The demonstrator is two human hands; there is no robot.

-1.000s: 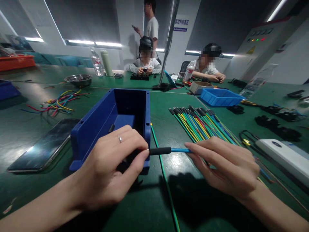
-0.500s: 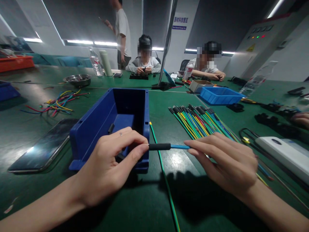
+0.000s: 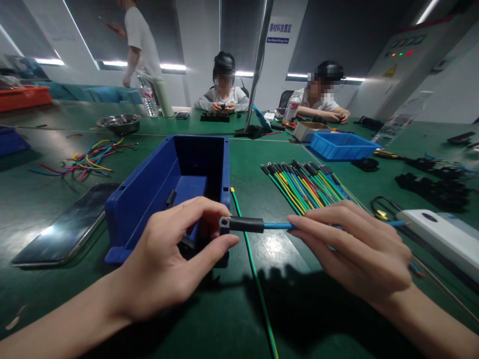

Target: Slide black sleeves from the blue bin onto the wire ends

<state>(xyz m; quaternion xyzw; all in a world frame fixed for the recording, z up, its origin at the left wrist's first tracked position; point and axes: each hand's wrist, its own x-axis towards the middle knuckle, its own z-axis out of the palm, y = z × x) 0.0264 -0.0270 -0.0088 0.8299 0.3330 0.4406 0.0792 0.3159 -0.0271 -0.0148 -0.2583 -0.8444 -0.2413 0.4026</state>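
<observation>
Between finger and thumb, my right hand (image 3: 352, 247) pinches a blue wire (image 3: 277, 226). A black sleeve (image 3: 247, 224) covers the wire's left end, and a silver ring terminal (image 3: 224, 222) sticks out of it. My left hand (image 3: 175, 249) is beside the terminal, its thumb and forefinger apart, holding nothing that shows. Behind my left hand stands a dark blue bin (image 3: 138, 199) with a few black pieces inside. Under the held wire a green wire (image 3: 254, 269) runs along the table. A row of sleeved wires (image 3: 299, 184) lies beyond my right hand.
A phone (image 3: 67, 224) lies left of the bin, with loose wires (image 3: 88, 162) behind it. Farther off are a metal bowl (image 3: 119, 123), a light blue tray (image 3: 342, 147) and bottles. A white device (image 3: 441, 239) is at right. Two people sit across the table; another stands.
My left finger and thumb have parted from the terminal, which now shows. My right hand has shifted slightly right. The standing person has moved left.
</observation>
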